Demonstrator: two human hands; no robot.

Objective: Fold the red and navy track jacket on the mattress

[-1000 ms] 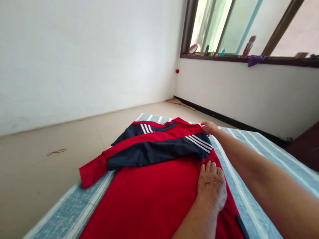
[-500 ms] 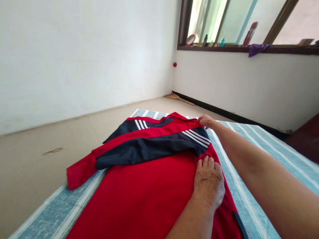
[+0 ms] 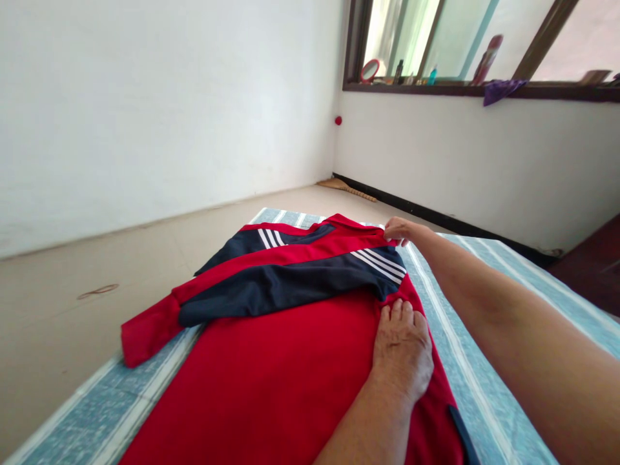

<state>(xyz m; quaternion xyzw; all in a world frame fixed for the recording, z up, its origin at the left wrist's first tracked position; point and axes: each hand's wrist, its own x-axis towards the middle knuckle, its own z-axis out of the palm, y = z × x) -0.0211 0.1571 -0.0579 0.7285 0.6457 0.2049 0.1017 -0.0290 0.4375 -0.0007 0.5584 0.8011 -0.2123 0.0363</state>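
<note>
The left hand rests on the long-sleeved red-and-navy fabric jacket, spread over a blue-and-white striped cloth; whether its close-set fingers grip fabric cannot be told. Beyond, the right hand pinches the jacket near its collar. Farthest, a round red-rimmed mirror stands on the dark brown windowsill.

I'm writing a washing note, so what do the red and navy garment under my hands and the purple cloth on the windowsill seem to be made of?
The garment looks like smooth, mostly matte cloth, perhaps polyester knit: its surface is even and the navy sleeve falls in soft folds. The purple cloth seems limp, matte fabric, drooping over the windowsill; its fibre is unclear.
</note>
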